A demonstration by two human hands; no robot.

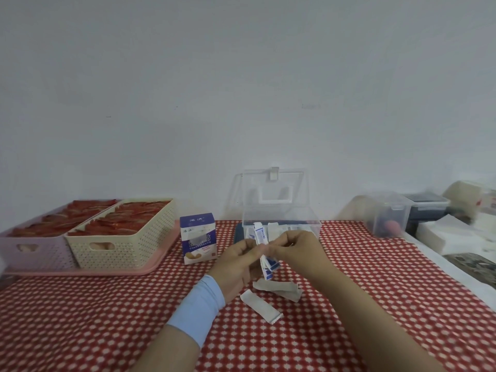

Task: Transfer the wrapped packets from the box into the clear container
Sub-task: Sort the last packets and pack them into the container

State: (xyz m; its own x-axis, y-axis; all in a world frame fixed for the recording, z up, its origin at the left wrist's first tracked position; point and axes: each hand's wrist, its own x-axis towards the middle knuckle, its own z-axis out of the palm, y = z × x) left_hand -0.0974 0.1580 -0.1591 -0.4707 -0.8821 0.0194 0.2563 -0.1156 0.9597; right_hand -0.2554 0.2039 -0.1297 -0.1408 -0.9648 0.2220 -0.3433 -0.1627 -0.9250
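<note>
Left hand (239, 260) and right hand (292, 248) pinch flimsy blue-and-white paper-wrapped packets (269, 267); light, probably slippery, best pinched mid-length together.

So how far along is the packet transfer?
Done: a few packets already stand in the open clear container. In hand: left hand and right hand both pinch a blue-and-white strip of packets in front of it. Left: loose packets lie on the tablecloth; what remains inside the box cannot be seen.

Wrapped packets (261, 236) over red checkered cloth (107, 318)
</note>
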